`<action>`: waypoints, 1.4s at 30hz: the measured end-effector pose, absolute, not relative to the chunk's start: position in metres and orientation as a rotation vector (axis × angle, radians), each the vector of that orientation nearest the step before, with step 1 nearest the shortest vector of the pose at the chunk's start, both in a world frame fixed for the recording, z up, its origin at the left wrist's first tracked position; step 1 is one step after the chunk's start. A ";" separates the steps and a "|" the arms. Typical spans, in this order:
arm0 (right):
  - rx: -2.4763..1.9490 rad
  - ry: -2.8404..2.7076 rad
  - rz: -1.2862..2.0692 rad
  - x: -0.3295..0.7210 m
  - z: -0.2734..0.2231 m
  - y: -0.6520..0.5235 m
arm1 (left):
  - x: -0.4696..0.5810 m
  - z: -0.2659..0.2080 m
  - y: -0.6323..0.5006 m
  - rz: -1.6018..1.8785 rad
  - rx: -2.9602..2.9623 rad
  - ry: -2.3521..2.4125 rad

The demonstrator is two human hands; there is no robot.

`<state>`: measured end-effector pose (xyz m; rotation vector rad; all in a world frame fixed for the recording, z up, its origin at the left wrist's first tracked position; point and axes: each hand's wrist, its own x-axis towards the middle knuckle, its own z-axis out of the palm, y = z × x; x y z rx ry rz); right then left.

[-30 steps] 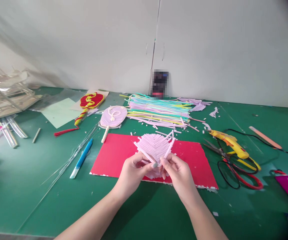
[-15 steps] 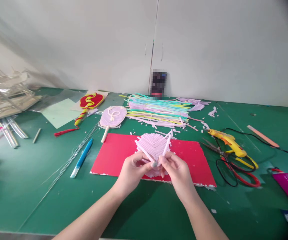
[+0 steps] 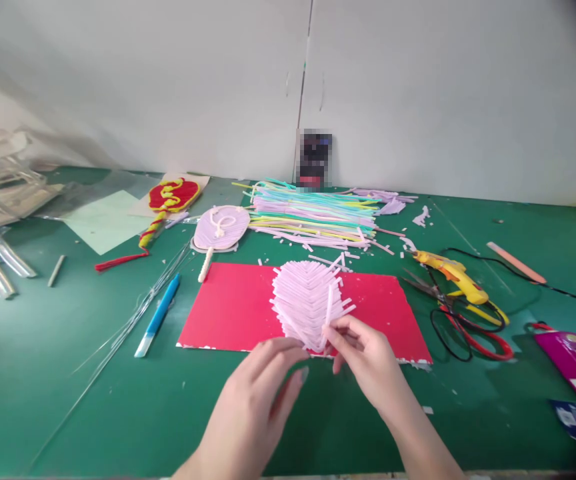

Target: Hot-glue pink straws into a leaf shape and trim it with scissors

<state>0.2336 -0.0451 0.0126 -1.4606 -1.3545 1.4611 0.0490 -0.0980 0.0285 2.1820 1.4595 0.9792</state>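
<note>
A leaf-shaped panel (image 3: 308, 300) of short lilac pipe-cleaner pieces, set in a chevron pattern, lies on a red board (image 3: 233, 303). Between its thumb and fingers my right hand (image 3: 361, 347) pinches one lilac pipe-cleaner piece (image 3: 329, 305), which stands up over the panel's lower right part. My left hand (image 3: 263, 393) is at the panel's bottom edge, thumb apart from the curved fingers, with nothing visible in it. Its fingertips reach the board's front edge; whether they touch the panel I cannot tell.
Behind the board lies a bundle of coloured pipe cleaners (image 3: 313, 213). A lilac fan (image 3: 221, 228) and red fan (image 3: 174, 195) lie to the left, near a blue pen-like tool (image 3: 158, 315) and thin wires. Rightward are a yellow glue gun (image 3: 451, 275), scissors (image 3: 483, 340) and a purple tool (image 3: 568, 360).
My left hand has drawn back towards me, and the strip it held is no longer in its fingers. My right hand keeps its strip, moved slightly right and down. The view has shifted slightly.
</note>
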 end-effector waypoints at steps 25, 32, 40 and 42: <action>-1.608 -1.217 1.323 0.231 0.004 -0.046 | 0.068 -0.014 -0.108 0.424 2.823 1.743; -1.583 -1.081 1.285 0.226 0.002 -0.048 | 0.067 -0.012 -0.108 0.430 2.744 1.730; -1.547 -1.048 1.264 0.219 0.002 -0.051 | 0.067 -0.007 -0.105 0.396 2.730 1.746; -1.535 -1.026 1.260 0.218 0.001 -0.051 | 0.067 -0.007 -0.104 0.394 2.720 1.747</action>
